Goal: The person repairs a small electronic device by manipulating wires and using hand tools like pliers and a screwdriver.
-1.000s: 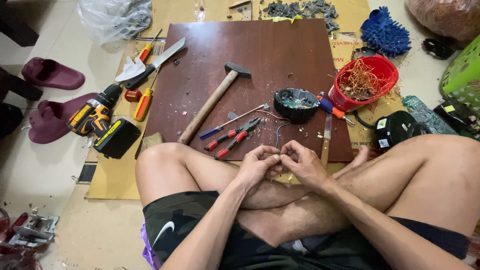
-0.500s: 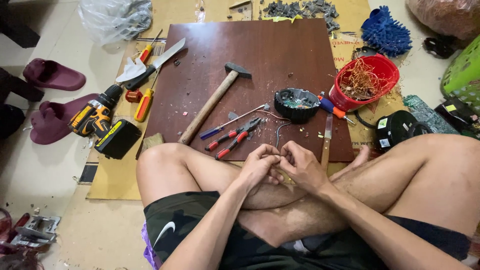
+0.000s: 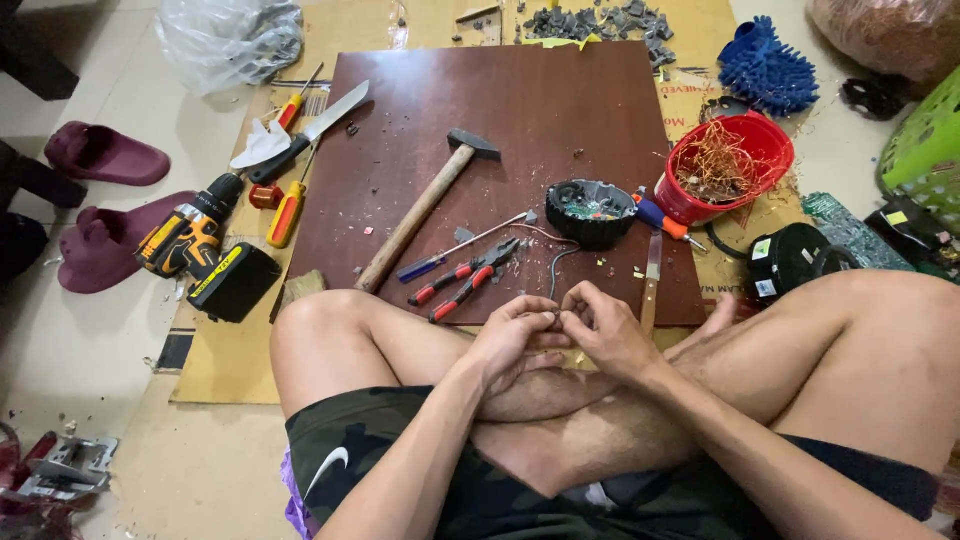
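Observation:
My left hand [image 3: 515, 340] and my right hand [image 3: 603, 328] meet above my crossed legs, fingertips pinched together on a thin dark wire [image 3: 556, 275] that runs up to a round black electronic part [image 3: 590, 212] on the brown board [image 3: 560, 110]. What sits between the fingertips is too small to make out. Red-handled pliers [image 3: 466, 283] lie just beyond my left hand. Beside my right hand lies a knife [image 3: 650, 285].
A wooden-handled hammer [image 3: 425, 205] and a blue-handled tool [image 3: 455, 250] lie on the board. A red bowl of copper wire [image 3: 725, 165] stands right. A yellow drill [image 3: 205, 250], screwdrivers [image 3: 288, 205], a cleaver [image 3: 305, 130] and maroon slippers [image 3: 100, 155] are left.
My fingertips have shifted slightly while pinching the wire; both hands stay in the same place above my legs. Nothing on the board has moved.

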